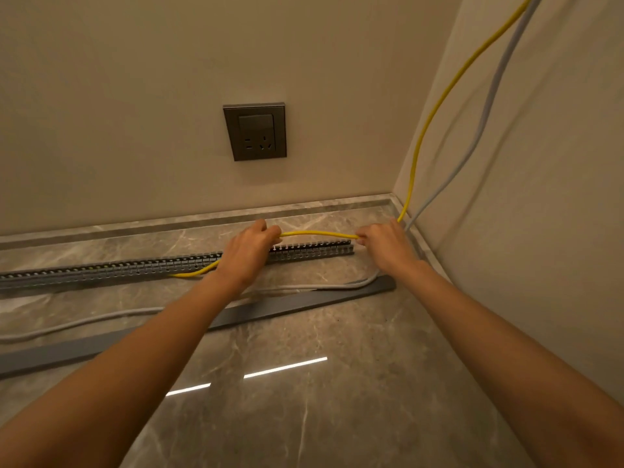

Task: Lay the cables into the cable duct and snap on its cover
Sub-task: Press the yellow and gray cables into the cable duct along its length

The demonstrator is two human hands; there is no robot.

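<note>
The bright yellow cable (317,233) I hold stands out beside a pale grey cable (101,317), a mid-grey duct (118,270) with a comb-like row of slots, and its plain dark grey cover (304,304). The glossy floor (337,400) is grey-brown marble with white veins, the wall (135,96) plain beige, the socket (255,131) dark grey.

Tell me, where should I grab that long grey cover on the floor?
Come from above and pinch the cover across its narrow width, near the middle. It is a long thin strip lying flat, so an end grip would likely let it droop.
</note>
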